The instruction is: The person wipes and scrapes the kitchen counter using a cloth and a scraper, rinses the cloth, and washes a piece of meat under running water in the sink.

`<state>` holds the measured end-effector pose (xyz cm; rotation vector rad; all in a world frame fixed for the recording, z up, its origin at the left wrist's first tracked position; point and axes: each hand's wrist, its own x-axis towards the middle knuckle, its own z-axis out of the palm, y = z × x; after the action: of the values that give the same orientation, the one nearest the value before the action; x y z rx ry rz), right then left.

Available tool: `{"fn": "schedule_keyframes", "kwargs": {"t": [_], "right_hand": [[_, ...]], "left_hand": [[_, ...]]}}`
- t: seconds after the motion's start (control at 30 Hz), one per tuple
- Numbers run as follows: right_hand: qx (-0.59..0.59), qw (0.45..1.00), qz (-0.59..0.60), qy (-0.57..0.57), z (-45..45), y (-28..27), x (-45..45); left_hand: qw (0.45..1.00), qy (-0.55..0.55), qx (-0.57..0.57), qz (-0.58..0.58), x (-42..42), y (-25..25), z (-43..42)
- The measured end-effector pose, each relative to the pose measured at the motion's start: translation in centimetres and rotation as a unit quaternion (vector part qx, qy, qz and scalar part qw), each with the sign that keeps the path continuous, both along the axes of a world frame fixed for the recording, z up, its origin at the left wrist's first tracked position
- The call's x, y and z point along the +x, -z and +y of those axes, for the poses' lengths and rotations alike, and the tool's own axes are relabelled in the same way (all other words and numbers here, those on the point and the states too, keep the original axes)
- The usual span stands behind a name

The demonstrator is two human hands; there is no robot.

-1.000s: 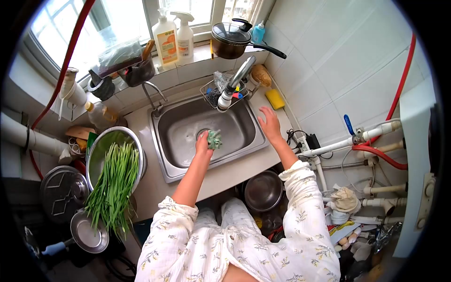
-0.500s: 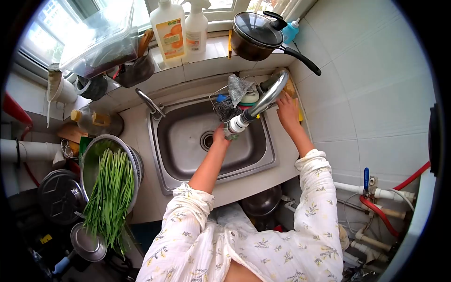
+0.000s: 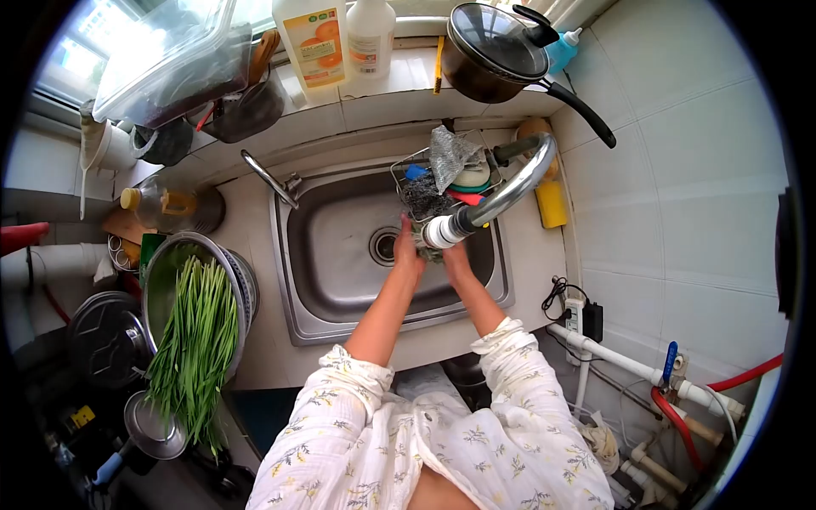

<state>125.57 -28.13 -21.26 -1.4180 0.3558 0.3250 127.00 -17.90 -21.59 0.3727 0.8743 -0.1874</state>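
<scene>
In the head view, both hands are together inside the steel sink [image 3: 327,297], beneath the white-tipped head of the curved chrome faucet [image 3: 523,180]. My left hand [image 3: 409,252] is closed beside a small greenish-grey thing [image 3: 430,254], too covered to name. From the other side my right hand [image 3: 456,257] reaches in next to it; the faucet head hides its fingers. Just behind the hands, a wire rack [image 3: 397,176] carries a steel-wool scrubber [image 3: 425,202], a crumpled silvery wrapper [image 3: 453,159] and a red-handled item.
At the left stands a metal bowl [image 3: 159,270] heaped with long green chives [image 3: 197,340]. A second small tap [image 3: 270,177] rises at the sink's back left corner. Bottles [image 3: 316,47] and a lidded pan [image 3: 484,72] line the ledge. A yellow sponge [image 3: 551,205] lies right of the sink.
My right hand has left the counter by the yellow sponge and come down left into the sink beside my left hand. The left hand stays under the faucet; the view has shifted slightly.
</scene>
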Motion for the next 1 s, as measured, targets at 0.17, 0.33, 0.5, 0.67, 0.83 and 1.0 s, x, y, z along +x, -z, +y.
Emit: {"fn": "schedule_keyframes", "kwargs": {"t": [0.17,0.33,0.5,0.67,0.83,1.0], "right_hand": [[0.059,0.998,-0.029,0.017,6.7,0.6,-4.1],[0.108,0.99,0.069,0.056,4.6,1.9,-0.6],[-0.093,0.986,-0.129,-0.051,5.3,-0.3,-4.4],[-0.125,0.989,-0.028,-0.067,4.7,3.7,-0.9],[-0.124,0.982,-0.125,-0.072,4.5,4.7,-2.6],[-0.137,0.985,-0.087,-0.056,6.0,3.1,-2.6]], "left_hand": [[0.981,0.025,0.169,-0.091,-1.7,0.2,2.4],[0.96,0.131,0.213,-0.129,-6.0,0.5,0.0],[0.978,0.048,0.159,-0.123,-3.1,-1.9,1.4],[0.978,0.088,0.157,-0.107,-5.3,-1.5,0.3],[0.982,0.039,0.134,-0.131,-4.4,-0.6,1.3],[0.976,0.05,0.131,-0.164,-4.4,-0.3,1.0]]}}
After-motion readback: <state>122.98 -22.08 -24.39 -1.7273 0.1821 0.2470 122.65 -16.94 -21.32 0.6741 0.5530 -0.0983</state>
